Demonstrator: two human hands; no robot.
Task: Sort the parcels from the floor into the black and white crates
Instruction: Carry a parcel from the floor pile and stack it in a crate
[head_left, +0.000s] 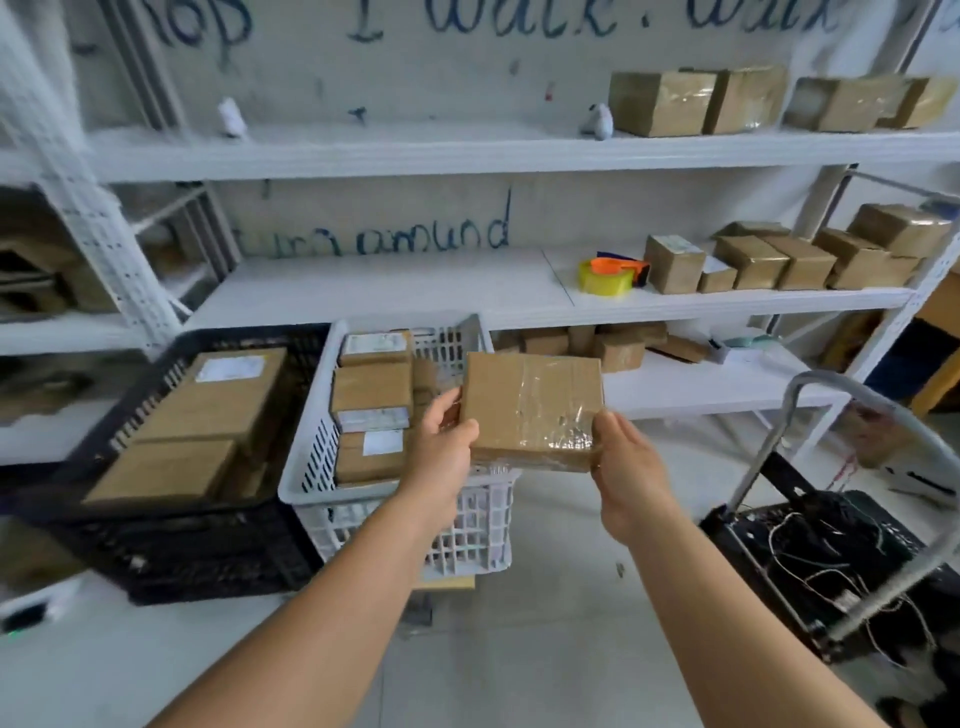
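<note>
I hold a brown taped cardboard parcel (530, 408) in the air with both hands, above the right rim of the white crate (306, 457). My left hand (441, 447) grips its left edge, thumb on top. On the parcel's lower right corner my right hand (631, 467) has its fingers curled round. The white crate holds several small labelled parcels. Left of it stands the black crate (130, 415) with two large flat parcels inside.
White metal shelves (467, 150) run behind the crates, with brown boxes on the right and a yellow tape dispenser (610, 275). A trolley with a grey handle (852, 395) and a black deck with loose wires stands at the right. Pale floor lies below.
</note>
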